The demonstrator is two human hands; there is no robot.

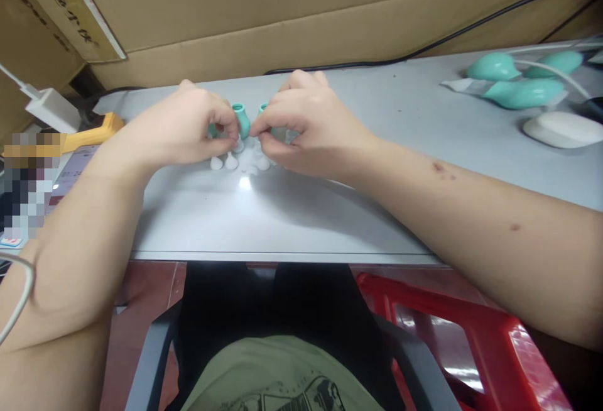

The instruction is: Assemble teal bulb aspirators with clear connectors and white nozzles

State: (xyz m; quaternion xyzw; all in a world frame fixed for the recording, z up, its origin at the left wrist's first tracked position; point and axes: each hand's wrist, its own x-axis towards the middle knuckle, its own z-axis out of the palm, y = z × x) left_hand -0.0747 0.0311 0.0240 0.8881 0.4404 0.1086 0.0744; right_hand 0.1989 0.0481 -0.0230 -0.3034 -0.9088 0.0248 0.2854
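My left hand (200,125) is closed, thumb and fingers pinched on a small white translucent piece (239,144). My right hand (304,122) faces it from the right, its fingers bent into a pinch; what they hold, if anything, is hidden. Between the hands stands a teal, hollow, narrow-necked part (242,120), open end up. A second teal part (262,108) shows partly behind my right fingers. Several small white teardrop-shaped pieces (231,161) lie on the table just below and between both hands, partly covered by my right hand.
On the grey table (292,216), teal rounded objects (527,93) with a cable and a white rounded object (563,129) lie at the right. A yellow tool (94,134), a phone-like screen (70,172) and a white charger (54,109) are left. Cardboard (282,9) stands behind; a red stool (490,342) is below.
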